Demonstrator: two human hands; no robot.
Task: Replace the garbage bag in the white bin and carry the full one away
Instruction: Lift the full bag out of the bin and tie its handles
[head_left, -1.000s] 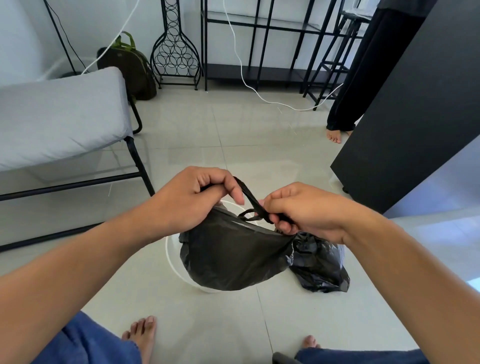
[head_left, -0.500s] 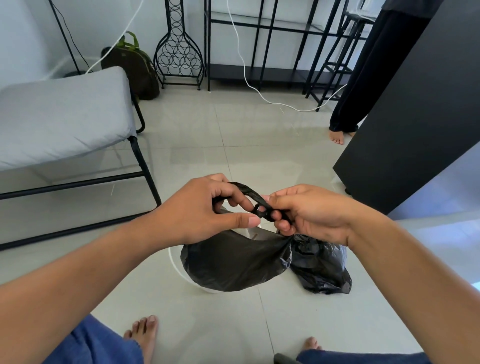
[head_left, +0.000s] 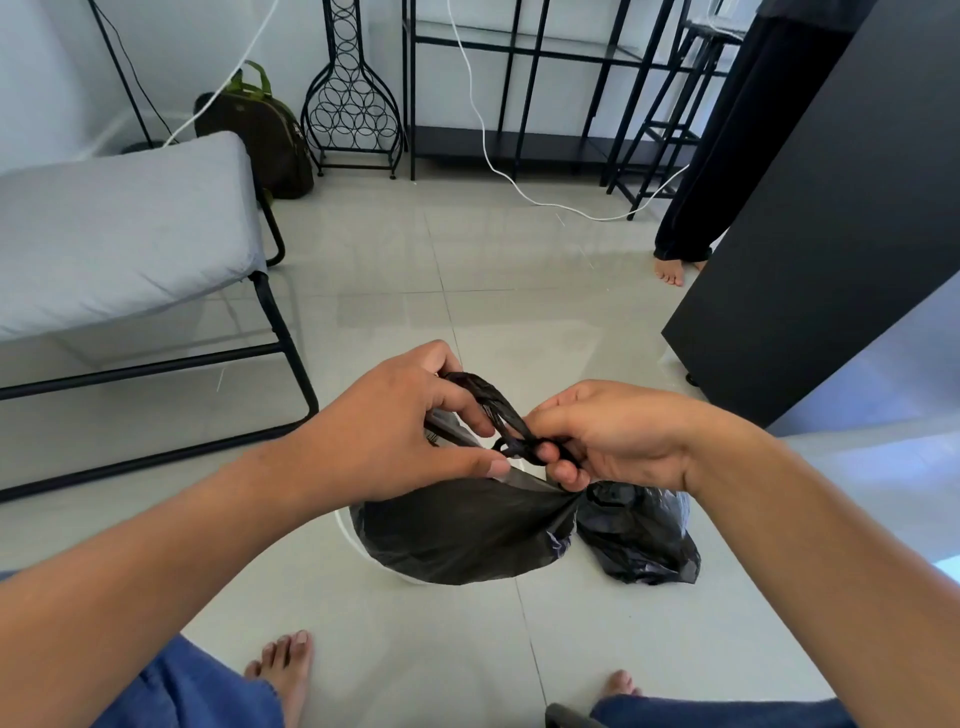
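**Both hands pinch the twisted ends of the black bag above the white bin**

From the head camera, we look down at our two bare hands meeting over the white bin (head_left: 347, 531), of which only a thin curve of rim shows. Our left hand (head_left: 395, 431) has its fingers curled around one twisted black strip of the garbage bag (head_left: 457, 535), the thumb stretched flat toward the knot. Our right hand (head_left: 613, 441) is pressed together on the other end, thumb and fingertips pinching the small loop where the two strips cross. The bag's body hangs just below both hands, covering nearly all of the bin's mouth.

Just right of the bin, a second black bag (head_left: 644, 540) lies crumpled on the tiled floor (head_left: 519, 322), touching or nearly touching the first; we cannot tell which. Our bare feet stand nearer to us than the bin. Far left of the bin is a grey cushioned bench (head_left: 119, 228) on a black frame. Beyond the bin, a white cable (head_left: 498, 171) trails over the floor, and to the right rises a black cabinet (head_left: 831, 234), with another person's bare foot (head_left: 670, 270) beside it.
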